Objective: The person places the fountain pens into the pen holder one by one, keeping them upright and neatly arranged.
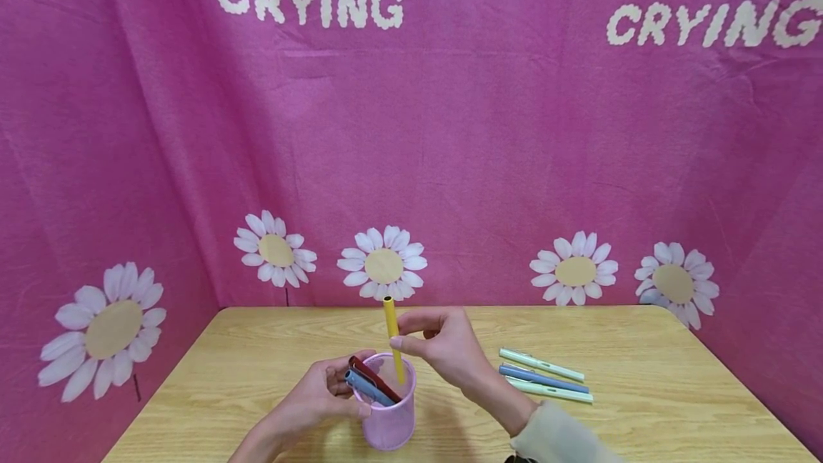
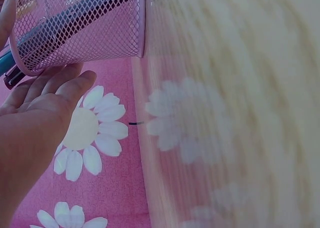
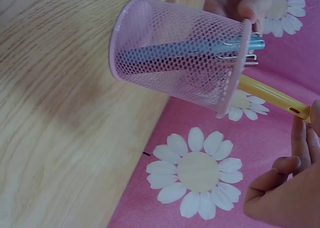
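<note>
Pink mesh cup (image 1: 391,426) is on near side of desk (image 1: 270,334), looks upright. I've got L hand (image 1: 315,393) around its L side, thumb on near wall, other fingers on far side by the rim, so fingers sit abt a cup width apart. Prob a brace vs tipping; can't tell how firm, fingers partly hidden. R hand (image 1: 450,350) has yellow pen (image 1: 391,316) pinched btwn thumb & index, fingers closed to pen thickness. Pen's near vertical, lower end inside cup; I'd guess the high grip is so my knuckles clear the rim. Light blue pen (image 1: 371,388) & dark red pen (image 1: 376,379) are in the cup too, leaning L on the rim, prob b/c nothing props them straight. On desk to the R: far green pen (image 1: 540,364), dull blue pen (image 1: 546,379), near green pen (image 1: 556,393), roughly parallel, prob so each can be grabbed singly.
</note>
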Motion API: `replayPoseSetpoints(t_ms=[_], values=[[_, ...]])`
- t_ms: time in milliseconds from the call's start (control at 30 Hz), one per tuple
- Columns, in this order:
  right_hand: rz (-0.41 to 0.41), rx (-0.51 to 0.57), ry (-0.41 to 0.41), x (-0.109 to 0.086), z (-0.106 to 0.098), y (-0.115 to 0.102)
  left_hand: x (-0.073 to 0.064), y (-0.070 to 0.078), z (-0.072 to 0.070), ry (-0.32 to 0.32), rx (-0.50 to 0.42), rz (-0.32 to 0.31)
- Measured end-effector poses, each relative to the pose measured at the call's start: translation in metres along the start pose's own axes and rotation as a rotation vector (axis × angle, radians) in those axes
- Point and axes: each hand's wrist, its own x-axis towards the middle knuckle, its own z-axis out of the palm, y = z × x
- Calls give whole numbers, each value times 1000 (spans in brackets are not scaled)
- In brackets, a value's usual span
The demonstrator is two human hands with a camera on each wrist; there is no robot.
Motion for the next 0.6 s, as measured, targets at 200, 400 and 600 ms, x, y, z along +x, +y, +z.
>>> replayPoseSetpoints(t_ms=[200,400,600], values=[[16,-29,5,0,4,11,0,-2,-1,-10,17,21],[18,-60,16,-1,6,18,1,-1,-2,-2,43,-2],[25,-78,16,-3,7,22,0,0,-1,4,43,-6]])
